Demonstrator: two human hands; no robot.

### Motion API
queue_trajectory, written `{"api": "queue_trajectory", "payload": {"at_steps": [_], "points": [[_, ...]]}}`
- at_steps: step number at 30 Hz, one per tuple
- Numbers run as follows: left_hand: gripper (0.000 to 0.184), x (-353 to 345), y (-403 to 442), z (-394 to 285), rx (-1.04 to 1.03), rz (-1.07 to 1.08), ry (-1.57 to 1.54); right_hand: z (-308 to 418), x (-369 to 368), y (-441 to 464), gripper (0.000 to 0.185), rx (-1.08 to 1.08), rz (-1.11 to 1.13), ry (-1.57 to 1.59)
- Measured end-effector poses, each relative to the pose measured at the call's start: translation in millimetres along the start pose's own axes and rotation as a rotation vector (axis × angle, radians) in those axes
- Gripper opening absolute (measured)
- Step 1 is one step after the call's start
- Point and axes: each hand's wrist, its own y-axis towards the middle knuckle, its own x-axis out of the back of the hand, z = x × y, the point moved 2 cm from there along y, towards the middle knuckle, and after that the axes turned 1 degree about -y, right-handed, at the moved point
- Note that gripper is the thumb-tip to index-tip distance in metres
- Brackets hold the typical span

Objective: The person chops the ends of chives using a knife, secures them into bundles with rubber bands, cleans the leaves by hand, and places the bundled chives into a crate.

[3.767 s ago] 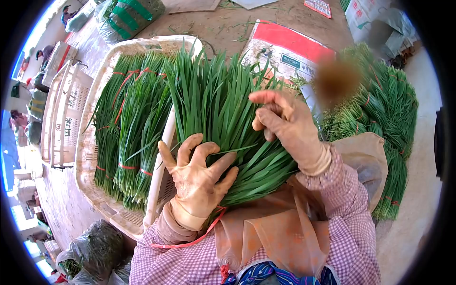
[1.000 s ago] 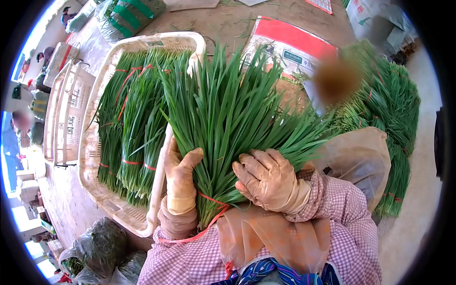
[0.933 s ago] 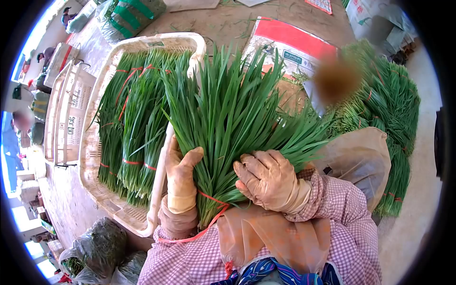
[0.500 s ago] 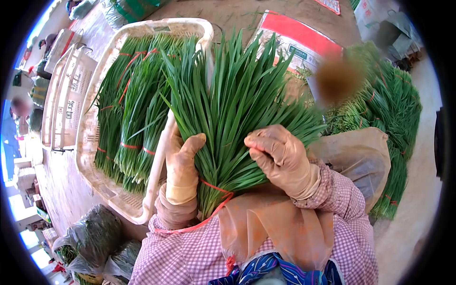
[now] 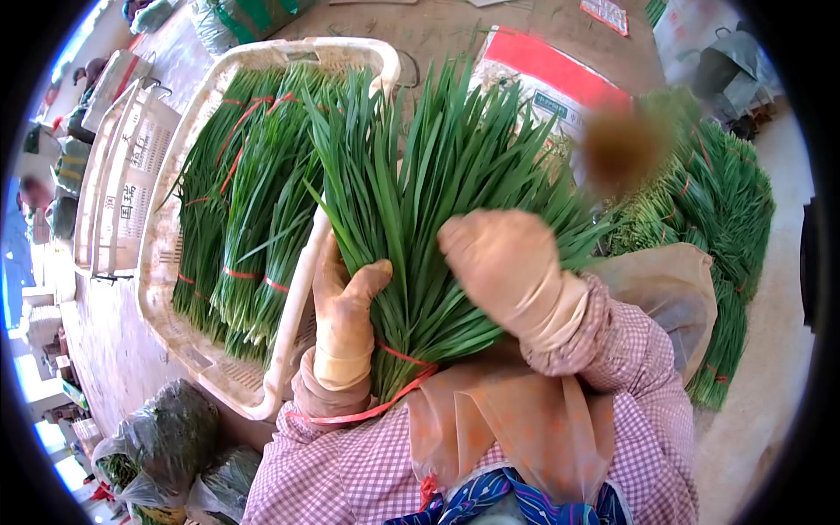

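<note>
Bundle of loose green leaves (image 5: 437, 210), centre frame, fanned upward, red tie (image 5: 404, 356) across its stalks with an end trailing under the left wrist; left hand (image 5: 344, 311), fingers cupped around its left side; right hand (image 5: 507, 262), blurred over the leaves, grip cannot be told. Just left: white crate (image 5: 283, 350) of tied bundles (image 5: 262, 192). Hazard: slack in the tie or a loosened left hold could let stalks splay.

Left hand (image 5: 347, 293) upright; right hand (image 5: 503, 258) blurred

Pink checked sleeves (image 5: 643, 350); sheer brown apron (image 5: 516, 429); rubbery gloves (image 5: 344, 337); blue patterned cloth (image 5: 490, 497)
</note>
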Motion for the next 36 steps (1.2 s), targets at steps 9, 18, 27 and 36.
{"api": "queue_trajectory", "payload": {"at_steps": [9,18,27,36], "points": [[0.073,-6.6,1.4,-2.1,-0.104,0.052,0.269,-65.6,57.4,-25.7,0.01,-0.306,-0.479,-0.204],[0.079,7.4,21.2,0.1,-0.159,0.105,0.451,9.6,8.6,-49.7,0.057,0.099,0.037,0.155],[0.043,9.1,13.6,3.5,0.042,0.025,0.287,10.9,1.9,-70.1,0.058,0.036,-0.02,0.192],[0.044,-13.8,-2.9,-39.3,-0.098,0.037,0.441,-12.2,19.0,-53.4,0.069,-0.048,0.136,0.015]]}}
